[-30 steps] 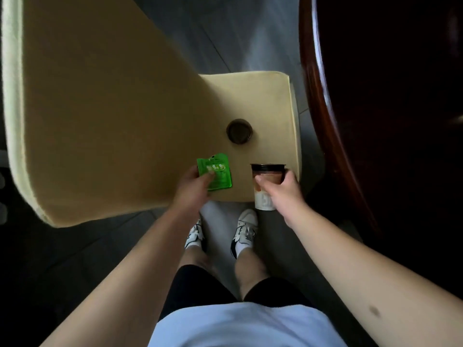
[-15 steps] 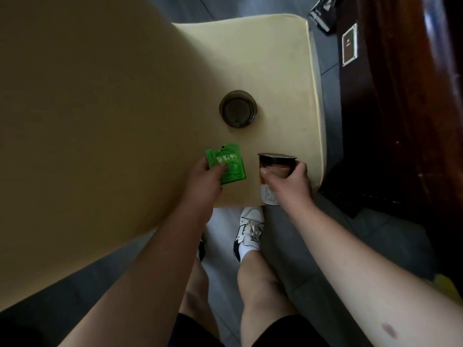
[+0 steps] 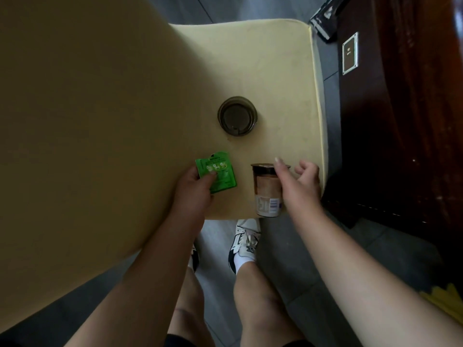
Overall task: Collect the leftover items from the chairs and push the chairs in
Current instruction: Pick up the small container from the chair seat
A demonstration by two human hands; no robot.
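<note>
A cream padded chair (image 3: 283, 71) fills the view, its tall back on the left. My left hand (image 3: 194, 190) pinches a green packet (image 3: 220, 175) just above the seat's near edge. A clear cup (image 3: 266, 190) with brown drink and a white label stands upright at the seat's front edge. My right hand (image 3: 298, 186) is beside it on the right. Its thumb lies straight against the cup's rim, while its fingers curl loosely away from the cup. A dark round lid (image 3: 237, 116) lies in the middle of the seat.
A dark wooden table (image 3: 406, 121) with a small metal plate stands right of the chair. A black object (image 3: 325, 18) lies on the floor beyond the seat's far right corner. Something yellow (image 3: 446, 301) shows at the lower right. My feet stand on grey floor below the seat.
My right hand has loosened from around the cup, and its fingers now sit off to the cup's right. My left hand still holds the packet. The view moved in closer over the seat.
</note>
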